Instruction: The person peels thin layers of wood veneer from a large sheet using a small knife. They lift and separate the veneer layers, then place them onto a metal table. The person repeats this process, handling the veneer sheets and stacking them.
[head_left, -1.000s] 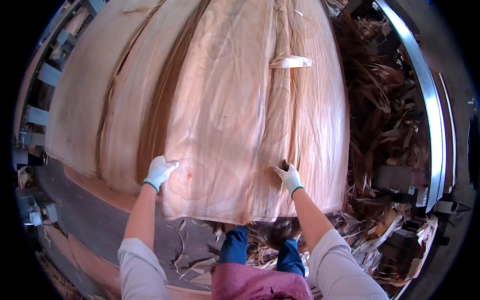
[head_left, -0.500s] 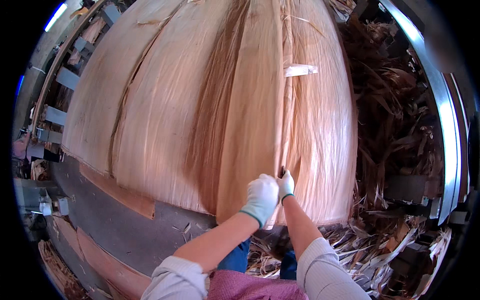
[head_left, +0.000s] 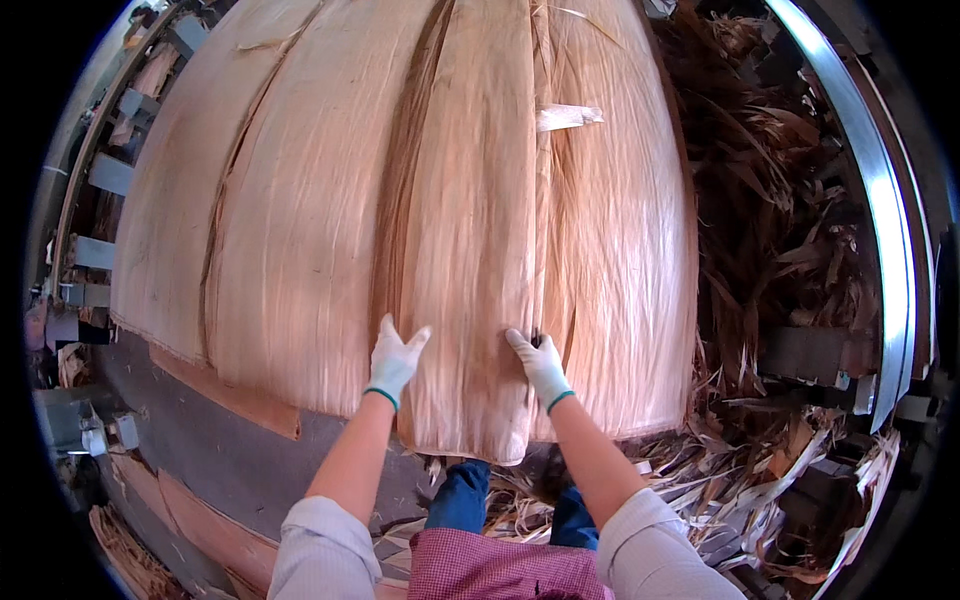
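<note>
Broad sheets of pale wood veneer [head_left: 290, 230] lie in front of me, overlapping in long strips. A narrower veneer strip [head_left: 470, 250] runs lengthwise between my hands, its near end jutting past the rest. My left hand [head_left: 393, 362], in a white glove, rests at that strip's left edge with thumb and fingers apart. At its right edge is my right hand [head_left: 543, 370], also gloved, its thumb stretched over the strip. A small dark object [head_left: 537, 339] shows at its curled fingers; its kind is unclear. A short whitish scrap [head_left: 568, 118] lies farther up the seam.
Brown veneer scraps [head_left: 770, 200] heap along the right, beside a shiny metal rail [head_left: 880, 190]. More shredded strips [head_left: 700, 490] lie near my legs. Grey metal blocks [head_left: 110, 175] line the left side. A grey surface [head_left: 330, 470] carries loose veneer pieces at the near left.
My hands were close together at the seam; now they are apart, the left having moved left and opened. The strip between them lies flatter and wider. The whole view has shifted slightly.
</note>
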